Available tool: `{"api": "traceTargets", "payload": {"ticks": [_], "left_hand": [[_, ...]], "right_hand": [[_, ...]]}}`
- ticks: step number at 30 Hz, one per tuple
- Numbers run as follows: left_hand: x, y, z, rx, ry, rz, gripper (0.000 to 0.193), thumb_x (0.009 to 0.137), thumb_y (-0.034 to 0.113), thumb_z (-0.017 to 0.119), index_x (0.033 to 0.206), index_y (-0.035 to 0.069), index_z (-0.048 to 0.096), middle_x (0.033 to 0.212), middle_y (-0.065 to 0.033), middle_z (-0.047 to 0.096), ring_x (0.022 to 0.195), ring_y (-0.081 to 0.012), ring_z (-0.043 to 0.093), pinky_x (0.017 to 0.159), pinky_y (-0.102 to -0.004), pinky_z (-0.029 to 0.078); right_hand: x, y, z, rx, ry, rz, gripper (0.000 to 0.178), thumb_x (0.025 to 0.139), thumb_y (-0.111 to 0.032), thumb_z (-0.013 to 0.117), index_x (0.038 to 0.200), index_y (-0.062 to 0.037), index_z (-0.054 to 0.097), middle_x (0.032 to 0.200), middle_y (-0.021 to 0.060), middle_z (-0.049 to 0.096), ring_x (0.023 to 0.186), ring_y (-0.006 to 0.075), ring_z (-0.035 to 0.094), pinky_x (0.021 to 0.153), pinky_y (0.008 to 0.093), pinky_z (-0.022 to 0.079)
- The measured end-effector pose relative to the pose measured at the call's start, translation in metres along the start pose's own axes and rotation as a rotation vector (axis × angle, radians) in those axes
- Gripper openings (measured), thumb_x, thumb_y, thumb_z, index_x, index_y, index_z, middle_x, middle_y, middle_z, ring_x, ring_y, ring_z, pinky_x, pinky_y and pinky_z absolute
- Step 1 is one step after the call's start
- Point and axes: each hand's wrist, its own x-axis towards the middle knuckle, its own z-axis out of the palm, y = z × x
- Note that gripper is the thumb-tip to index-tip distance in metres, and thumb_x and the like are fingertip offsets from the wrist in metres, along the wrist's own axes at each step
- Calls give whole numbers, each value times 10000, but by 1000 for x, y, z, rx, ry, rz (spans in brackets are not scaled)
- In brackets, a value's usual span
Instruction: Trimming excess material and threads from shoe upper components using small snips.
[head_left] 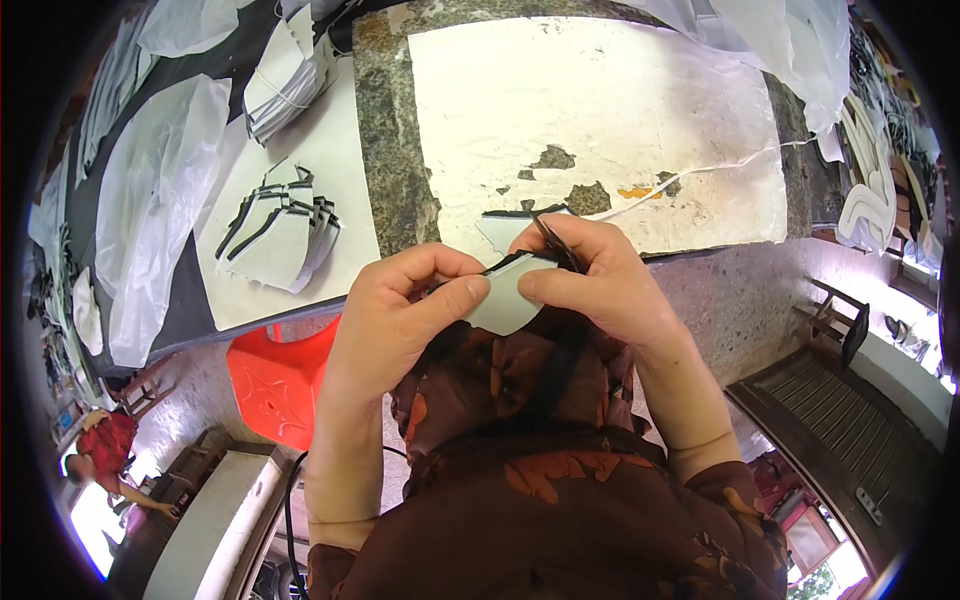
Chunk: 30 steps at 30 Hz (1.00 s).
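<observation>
I pinch the grey piece with the fingers of my left hand and right hand, just off the bench's near edge, likely so it can't slip, with dark scissors tucked in my right hand, likely to be handy.

Lt.-grey pc., blk.-edged; btwn L hand & R hand; dk. tool in R
</observation>
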Motion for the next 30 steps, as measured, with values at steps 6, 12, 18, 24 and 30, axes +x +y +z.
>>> {"api": "traceTargets", "payload": {"ticks": [6, 12, 18, 24, 30], "left_hand": [[3, 4, 7, 141, -1, -30, 118, 932, 89, 714, 968, -23, 707, 811, 26, 664, 729, -36, 568, 657, -211, 453], [8, 5, 7, 214, -69, -69, 117, 907, 102, 691, 927, -13, 687, 787, 26, 640, 706, -33, 548, 635, -221, 445], [6, 2, 14, 143, -11, -55, 93, 886, 83, 656, 911, -6, 665, 774, 32, 620, 700, -29, 533, 625, -218, 432], [2, 2, 12, 142, 18, -33, 89, 868, 69, 636, 912, -5, 658, 759, 34, 605, 683, -27, 514, 619, -213, 424], [-1, -2, 10, 184, 35, -16, 111, 867, 70, 643, 933, -16, 668, 766, 28, 615, 688, -27, 523, 628, -211, 431]], "right_hand": [[-2, -3, 2, -38, -24, 50, 179, 833, -69, 729, 992, -2, 683, 853, -45, 596, 781, 31, 520, 687, 221, 424], [2, -8, -2, -143, -94, 34, 168, 826, -120, 729, 938, -10, 669, 830, -47, 581, 767, 31, 494, 667, 226, 407], [2, -8, 2, -125, -63, -15, 128, 859, -109, 696, 932, -8, 666, 801, -43, 572, 758, 28, 488, 654, 230, 403], [6, -6, 9, -132, -25, -54, 99, 873, -90, 658, 923, -5, 661, 745, -42, 549, 716, 38, 477, 623, 237, 387], [10, -2, 11, -349, -36, -252, 125, 881, -125, 640, 906, -3, 651, 737, -31, 538, 696, 39, 454, 603, 257, 368]]}}
